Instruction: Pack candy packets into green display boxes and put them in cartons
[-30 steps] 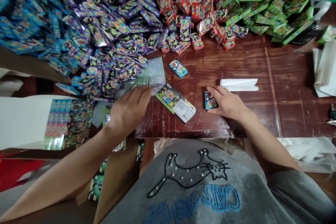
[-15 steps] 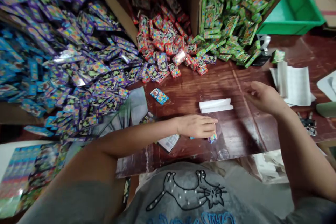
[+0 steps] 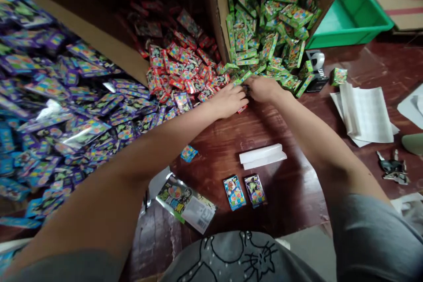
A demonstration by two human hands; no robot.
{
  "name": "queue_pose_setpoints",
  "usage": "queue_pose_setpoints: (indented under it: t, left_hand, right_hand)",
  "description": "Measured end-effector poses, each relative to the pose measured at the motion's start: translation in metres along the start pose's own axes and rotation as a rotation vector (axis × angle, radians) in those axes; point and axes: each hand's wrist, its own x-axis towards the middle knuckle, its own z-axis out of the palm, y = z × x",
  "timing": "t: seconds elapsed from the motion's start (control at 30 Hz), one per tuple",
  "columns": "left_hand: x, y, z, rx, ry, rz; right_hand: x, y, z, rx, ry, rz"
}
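Observation:
My left hand (image 3: pixel 228 101) lies palm down at the front of the pile of small red boxes (image 3: pixel 185 68), its fingers slightly apart. A red box (image 3: pixel 243 109) shows just under its fingertips. Beside it, my right hand (image 3: pixel 262 89) bends its fingers inward at the front of the green boxes (image 3: pixel 271 44); what they hold, if anything, is hidden. Nearer to me, a blue box (image 3: pixel 234 192) and a purple box (image 3: pixel 255 191) lie side by side. Behind these two is a folded white paper (image 3: pixel 263 156).
Purple boxes (image 3: pixel 82 101) heap up at left, with blue ones (image 3: pixel 13 185) beyond. A printed pouch (image 3: pixel 187 202) and a small blue packet (image 3: pixel 189 153) lie on the table. At right are a green bin (image 3: pixel 350 13), a tape dispenser (image 3: pixel 316 70), papers (image 3: pixel 370 114) and keys (image 3: pixel 393 166).
Both hands have moved forward to the piles, my left from the near table and my right from the right side. The blue and purple boxes near me are now uncovered. The view has shifted.

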Motion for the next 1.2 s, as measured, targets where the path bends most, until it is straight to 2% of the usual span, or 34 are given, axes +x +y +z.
queue_pose_setpoints:
  t: [0.07,0.13,0.2,0.27,0.37,0.47,0.53,0.57,0.67,0.77,0.9,1.03,1.13,1.2]
  left_hand:
    - [0.002,-0.001,-0.002,-0.002,0.001,-0.017]
    - [0.01,0.003,-0.004,-0.029,0.008,-0.091]
    - [0.027,0.009,-0.003,-0.055,0.002,-0.184]
    - [0.05,0.016,-0.002,-0.083,-0.016,-0.273]
    - [0.08,0.028,-0.001,-0.129,-0.057,-0.392]
    - [0.085,0.035,-0.007,-0.137,-0.085,-0.461]
    - [0.07,0.033,-0.012,-0.135,-0.074,-0.454]
    - [0.058,0.032,-0.013,-0.136,-0.058,-0.419]
    - [0.018,0.028,-0.013,-0.143,0.004,-0.204]
    - [-0.007,0.029,-0.004,-0.136,0.0,-0.056]
    - [-0.007,0.033,0.012,-0.117,-0.032,-0.107]
    - [0.0,0.027,0.022,-0.28,0.034,-0.154]
    - [-0.004,0.022,0.017,-0.44,0.057,-0.168]
    - [-0.01,0.025,0.003,-0.43,0.008,-0.182]
  right_hand:
    - [-0.011,0.01,-0.01,0.029,0.119,0.051]
    - [-0.034,0.028,-0.017,0.02,0.234,0.202]
    - [-0.061,0.052,-0.018,-0.029,0.241,0.407]
    - [-0.085,0.074,-0.01,-0.075,0.189,0.517]
    - [-0.11,0.098,0.005,-0.108,0.197,0.448]
    - [-0.135,0.106,0.011,-0.047,0.333,0.358]
    - [-0.16,0.102,0.007,0.065,0.372,0.285]
    - [-0.177,0.098,0.004,0.128,0.346,0.224]
    - [-0.232,0.081,0.007,0.215,0.118,-0.015]
    - [-0.279,0.055,0.027,0.227,-0.061,-0.165]
    - [-0.311,0.023,0.054,0.316,-0.065,-0.137]
    - [-0.332,0.017,0.064,0.369,0.023,-0.039]
    - [-0.344,0.015,0.065,0.38,0.011,0.02]
    - [-0.347,0.011,0.063,0.365,-0.005,0.043]
